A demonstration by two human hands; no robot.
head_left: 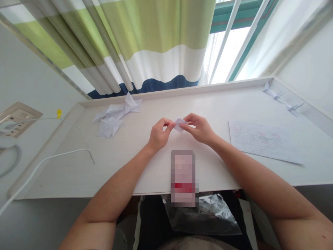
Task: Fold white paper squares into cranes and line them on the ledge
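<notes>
A small folded piece of white paper [180, 124] is held just above the white desk [135, 152], near its middle. My left hand [159, 133] pinches its left edge with thumb and fingers closed. My right hand [199, 127] pinches its right side, fingers curled round it. Both forearms reach in from the near edge of the desk.
A heap of folded white paper shapes [117, 116] lies at the back left. Small paper cranes [282, 97] line the back right corner. A written sheet [262, 140] lies to the right. A phone [183, 177] rests at the front edge, a white cable [65, 152] on the left.
</notes>
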